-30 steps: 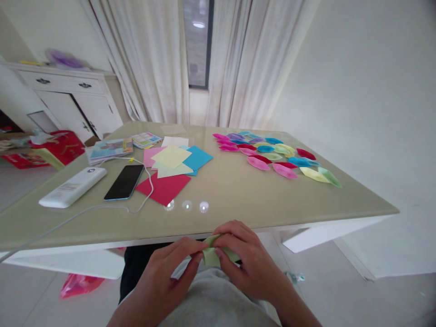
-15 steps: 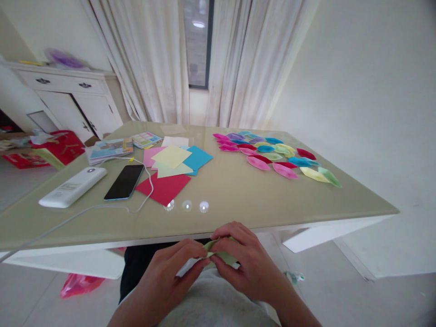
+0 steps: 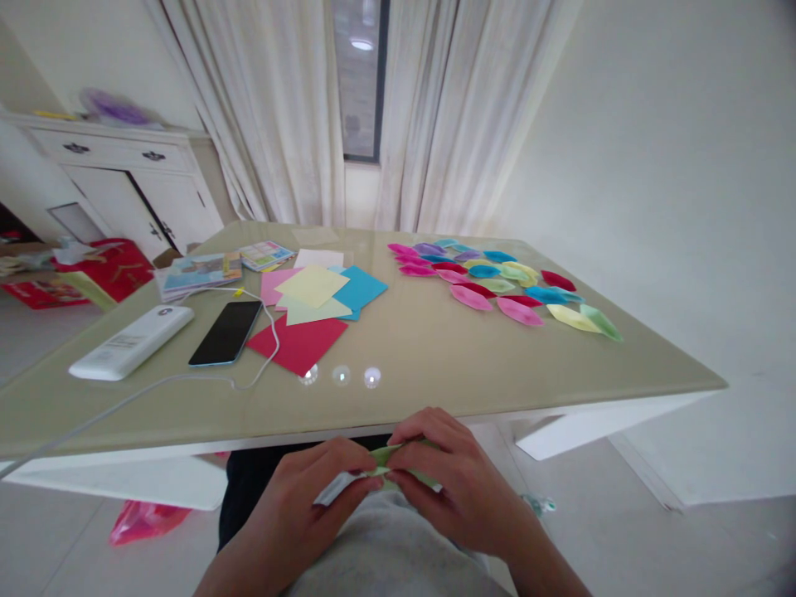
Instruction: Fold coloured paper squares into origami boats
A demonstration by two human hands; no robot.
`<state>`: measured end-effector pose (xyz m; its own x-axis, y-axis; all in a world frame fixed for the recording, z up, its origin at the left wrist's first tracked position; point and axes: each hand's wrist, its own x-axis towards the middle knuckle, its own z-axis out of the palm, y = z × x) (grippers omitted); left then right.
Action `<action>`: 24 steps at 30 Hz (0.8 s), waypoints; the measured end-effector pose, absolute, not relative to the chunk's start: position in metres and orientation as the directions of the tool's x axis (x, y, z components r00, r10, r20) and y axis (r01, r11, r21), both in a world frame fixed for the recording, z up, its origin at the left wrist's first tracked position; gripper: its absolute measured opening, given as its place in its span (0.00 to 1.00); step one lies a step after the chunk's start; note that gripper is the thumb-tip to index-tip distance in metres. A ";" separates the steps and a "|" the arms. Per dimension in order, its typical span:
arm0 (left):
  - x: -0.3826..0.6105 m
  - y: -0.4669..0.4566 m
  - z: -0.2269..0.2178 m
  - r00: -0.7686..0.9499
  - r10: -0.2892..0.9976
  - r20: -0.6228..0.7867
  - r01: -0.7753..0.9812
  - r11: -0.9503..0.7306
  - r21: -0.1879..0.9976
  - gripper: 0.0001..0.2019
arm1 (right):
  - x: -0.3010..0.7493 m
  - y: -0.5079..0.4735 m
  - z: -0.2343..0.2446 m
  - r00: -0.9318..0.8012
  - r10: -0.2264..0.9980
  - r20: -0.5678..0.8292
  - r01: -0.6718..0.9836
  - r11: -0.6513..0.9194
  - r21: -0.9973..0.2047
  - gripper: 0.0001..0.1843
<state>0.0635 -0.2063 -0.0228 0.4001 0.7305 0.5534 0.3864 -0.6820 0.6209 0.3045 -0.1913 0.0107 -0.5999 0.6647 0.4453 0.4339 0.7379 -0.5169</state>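
Closest to me, my left hand and right hand meet over my lap, just below the worktop edge, fingers of both pinched on a folded pale green paper held between them, a white flap sticking out toward the left. On the worktop ahead: red sheet with a loose stack of coloured sheets behind it, black phone just left, white power bank further left, cable looping between. Far right, a spread of folded paper boats, pink, blue, yellow, green. Booklets at far left edge. Beyond, white curtains and a white cabinet
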 end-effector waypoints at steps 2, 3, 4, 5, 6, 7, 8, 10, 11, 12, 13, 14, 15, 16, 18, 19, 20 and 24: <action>0.063 -0.208 -0.021 0.443 0.720 0.534 0.390 -0.691 0.609 0.08 | 0.305 -0.192 0.010 -0.599 0.658 0.457 0.434 0.746 -0.505 0.04; 0.062 -0.208 -0.020 0.458 0.716 0.527 0.394 -0.695 0.602 0.09 | 0.305 -0.193 0.010 -0.598 0.655 0.462 0.436 0.749 -0.499 0.04; 0.062 -0.208 -0.019 0.462 0.717 0.522 0.397 -0.694 0.601 0.10 | 0.304 -0.193 0.010 -0.597 0.653 0.465 0.437 0.752 -0.494 0.04; 0.062 -0.209 -0.020 0.458 0.723 0.517 0.399 -0.687 0.607 0.10 | 0.304 -0.193 0.010 -0.598 0.651 0.467 0.436 0.753 -0.492 0.04; 0.062 -0.209 -0.020 0.450 0.733 0.511 0.397 -0.676 0.621 0.09 | 0.304 -0.193 0.010 -0.600 0.651 0.466 0.436 0.754 -0.491 0.04; 0.063 -0.208 -0.020 0.438 0.746 0.502 0.392 -0.661 0.640 0.09 | 0.304 -0.194 0.010 -0.601 0.649 0.467 0.436 0.756 -0.489 0.04; 0.063 -0.208 -0.021 0.430 0.758 0.491 0.383 -0.645 0.661 0.08 | 0.304 -0.194 0.011 -0.601 0.649 0.468 0.437 0.756 -0.487 0.04; 0.063 -0.208 -0.022 0.414 0.782 0.465 0.369 -0.612 0.700 0.06 | 0.304 -0.194 0.012 -0.603 0.649 0.464 0.438 0.755 -0.487 0.03; 0.064 -0.207 -0.022 0.412 0.791 0.453 0.361 -0.598 0.715 0.06 | 0.304 -0.194 0.012 -0.604 0.651 0.461 0.438 0.754 -0.490 0.03; 0.064 -0.207 -0.022 0.411 0.796 0.444 0.352 -0.588 0.728 0.06 | 0.304 -0.194 0.012 -0.605 0.652 0.458 0.437 0.752 -0.494 0.03; 0.064 -0.208 -0.022 0.411 0.799 0.439 0.342 -0.581 0.738 0.05 | 0.304 -0.194 0.012 -0.604 0.653 0.457 0.434 0.751 -0.498 0.02; 0.064 -0.208 -0.022 0.411 0.800 0.437 0.330 -0.578 0.747 0.05 | 0.304 -0.194 0.012 -0.604 0.653 0.458 0.431 0.750 -0.501 0.02; 0.064 -0.208 -0.022 0.412 0.799 0.437 0.316 -0.575 0.755 0.05 | 0.304 -0.194 0.011 -0.601 0.653 0.460 0.429 0.750 -0.504 0.02; 0.064 -0.208 -0.022 0.410 0.798 0.441 0.301 -0.575 0.761 0.05 | 0.304 -0.194 0.011 -0.599 0.654 0.462 0.427 0.749 -0.507 0.02; 0.063 -0.207 -0.023 0.384 0.798 0.464 0.278 -0.579 0.766 0.05 | 0.304 -0.194 0.011 -0.598 0.655 0.462 0.421 0.748 -0.513 0.02; 0.063 -0.207 -0.023 0.371 0.795 0.479 0.270 -0.586 0.764 0.05 | 0.305 -0.194 0.011 -0.600 0.655 0.459 0.419 0.746 -0.517 0.02; 0.062 -0.206 -0.023 0.361 0.791 0.493 0.265 -0.594 0.760 0.06 | 0.305 -0.194 0.011 -0.601 0.657 0.456 0.418 0.744 -0.521 0.02; 0.063 -0.205 -0.022 0.367 0.768 0.525 0.245 -0.624 0.742 0.07 | 0.305 -0.193 0.014 -0.609 0.664 0.434 0.419 0.733 -0.536 0.02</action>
